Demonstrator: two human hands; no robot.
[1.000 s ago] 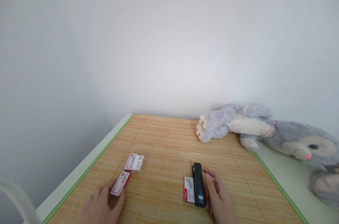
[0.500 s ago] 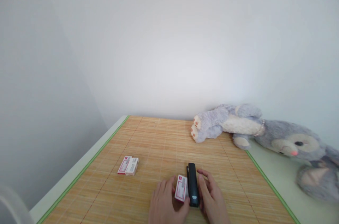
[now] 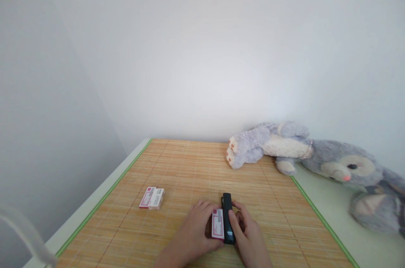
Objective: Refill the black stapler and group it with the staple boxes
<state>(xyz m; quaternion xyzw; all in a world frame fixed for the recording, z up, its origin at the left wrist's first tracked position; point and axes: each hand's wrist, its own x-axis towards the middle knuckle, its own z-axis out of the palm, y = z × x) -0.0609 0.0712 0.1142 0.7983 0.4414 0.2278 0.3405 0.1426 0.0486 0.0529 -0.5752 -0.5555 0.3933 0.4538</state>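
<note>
A small white box with red edges (image 3: 217, 225) lies against the left side of a black stapler (image 3: 227, 219) near the front of the mat. My left hand (image 3: 198, 226) is closed on the box, fingers curved at its far end and thumb at its near end. On the stapler's right side rests my right hand (image 3: 248, 234), its thumb on the edge and the other fingers curled in, partly hidden. Further left sit two more small boxes touching each other, a red-and-white box (image 3: 147, 197) and a mostly white box (image 3: 156, 198).
A bamboo mat (image 3: 190, 166) with a green border covers the table. At the back right a grey plush toy (image 3: 286, 147) lies on its side along the white wall (image 3: 202, 57). A blurred pale curved thing (image 3: 28, 232) shows at the lower left.
The box, tilted and slightly apart before, is now straight and flush alongside the stapler. My left hand has swung round its left side, and my right thumb has come onto the stapler.
</note>
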